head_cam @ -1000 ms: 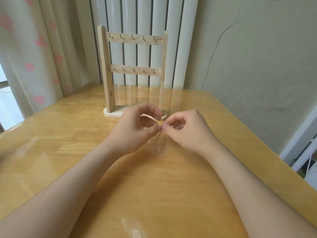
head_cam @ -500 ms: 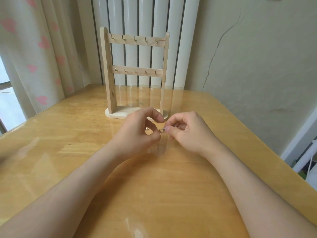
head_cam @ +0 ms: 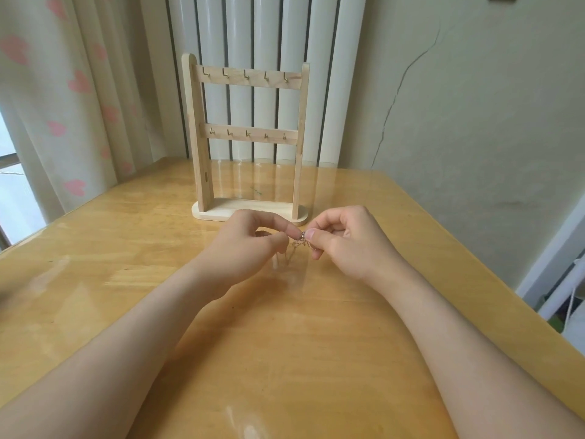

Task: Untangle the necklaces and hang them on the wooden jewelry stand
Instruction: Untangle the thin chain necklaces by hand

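A thin gold necklace tangle (head_cam: 300,244) hangs between my two hands just above the table, with fine chain trailing down below it. My left hand (head_cam: 250,245) pinches the chain from the left with thumb and forefinger. My right hand (head_cam: 342,240) pinches the other side of the same tangle, fingers curled. Behind the hands stands the wooden jewelry stand (head_cam: 248,139), upright on its oval base, with two crossbars of small metal hooks. No chain hangs on any hook.
The glossy wooden table (head_cam: 285,343) stretches toward me; its right edge runs diagonally near the wall. A white radiator (head_cam: 266,36) stands behind the stand, and a curtain with pink hearts (head_cam: 63,90) hangs at the left.
My hands have drawn slightly apart, so the small tangle of chain now shows between the fingertips. The view has shifted a little; the stand has not moved.
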{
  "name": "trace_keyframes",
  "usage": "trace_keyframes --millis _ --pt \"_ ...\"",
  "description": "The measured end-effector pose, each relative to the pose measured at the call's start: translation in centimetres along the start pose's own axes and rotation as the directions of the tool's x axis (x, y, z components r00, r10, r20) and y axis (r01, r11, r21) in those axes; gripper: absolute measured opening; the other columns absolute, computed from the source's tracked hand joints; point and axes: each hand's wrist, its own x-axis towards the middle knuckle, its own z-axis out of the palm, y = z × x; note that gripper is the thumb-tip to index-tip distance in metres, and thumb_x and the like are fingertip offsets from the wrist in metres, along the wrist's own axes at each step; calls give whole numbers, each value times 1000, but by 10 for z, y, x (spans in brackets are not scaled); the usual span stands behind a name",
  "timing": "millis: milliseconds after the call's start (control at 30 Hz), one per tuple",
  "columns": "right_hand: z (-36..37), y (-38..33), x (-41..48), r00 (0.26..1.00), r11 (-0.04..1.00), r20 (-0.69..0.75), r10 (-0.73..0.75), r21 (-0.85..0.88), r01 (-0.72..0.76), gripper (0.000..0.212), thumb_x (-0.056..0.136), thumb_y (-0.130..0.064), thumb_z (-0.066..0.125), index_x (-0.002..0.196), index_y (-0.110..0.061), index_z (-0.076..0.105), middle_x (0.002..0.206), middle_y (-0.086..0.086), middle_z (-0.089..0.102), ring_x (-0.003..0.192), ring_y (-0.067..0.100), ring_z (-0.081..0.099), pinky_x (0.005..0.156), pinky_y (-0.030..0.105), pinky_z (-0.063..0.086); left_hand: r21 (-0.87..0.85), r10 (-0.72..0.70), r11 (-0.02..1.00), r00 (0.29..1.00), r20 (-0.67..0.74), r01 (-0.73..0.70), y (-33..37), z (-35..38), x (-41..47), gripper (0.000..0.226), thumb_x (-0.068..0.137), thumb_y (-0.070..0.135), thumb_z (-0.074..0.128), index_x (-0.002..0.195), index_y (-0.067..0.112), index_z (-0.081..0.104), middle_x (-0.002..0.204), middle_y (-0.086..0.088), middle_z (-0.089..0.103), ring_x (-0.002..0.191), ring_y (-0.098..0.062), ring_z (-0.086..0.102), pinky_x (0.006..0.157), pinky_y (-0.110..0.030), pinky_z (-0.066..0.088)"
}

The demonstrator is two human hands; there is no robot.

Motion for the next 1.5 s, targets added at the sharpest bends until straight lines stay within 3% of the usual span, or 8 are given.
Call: trace_keyframes --millis 167,467,567,800,933,1167,1367,1500 --pt "0 0 -1 1000 1000 0 -15 2 15 15 96 -16 71 82 -20 78 68 2 76 73 22 76 80 47 63 -41 57 998 998 19 -56 0 1 -1 15 97 33 78 91 20 83 84 2 80 91 -21 75 87 -37 57" --pt "2 1 0 997 986 -11 -72 -152 70 17 98 -19 69 82 -25 72 74 -4 73 76 16 71 64 20 49 103 122 987 991 49 -127 -5 1 1 22 107 36 61 100 18 71 77 -2 74 67 -6 63 60 -16 45" --pt "3 0 -1 994 979 9 -107 -173 106 17 98 -19 68 82 -25 71 75 -7 72 77 16 72 68 26 54 43 58 997 994 93 -62 -4 1 0 22 110 36 56 103 18 66 82 -2 72 73 -9 62 64 -15 48" --pt "6 -3 -2 992 992 30 -123 -29 124 22 102 -21 61 81 -18 69 74 1 72 75 20 70 71 35 53 57 78 995 986 148 -87 -6 6 0 37 115 41 40 98 16 62 76 6 67 73 -9 58 83 -42 48" --pt "8 -1 0 996 991 39 -78 114 73 19 96 -29 64 85 -17 75 79 2 77 78 13 75 80 43 59 -21 147 989 983 110 -145 -7 3 3 32 114 35 46 97 12 61 79 5 61 70 -15 59 76 -40 46" --pt "3 1 1 998 985 -12 -56 166 57 15 75 -32 81 82 -20 75 86 5 79 87 29 77 83 44 62 -109 145 985 985 97 -135 -6 -1 5 31 109 35 60 98 8 71 82 8 64 72 -17 57 82 -40 47" --pt "3 5 2 998 993 14 -57 106 55 16 86 -24 88 96 -26 75 91 7 76 87 28 76 84 45 64 -77 124 990 988 90 -117 -6 -3 6 35 108 35 62 96 4 71 78 13 62 69 -12 54 74 -26 44" --pt "5 5 2 992 993 65 -111 45 109 11 95 -24 79 103 -31 81 91 -1 79 88 26 77 89 49 62 -102 87 992 991 99 -76 -6 -6 7 32 109 30 60 91 10 76 84 4 65 70 -12 52 74 -29 43"
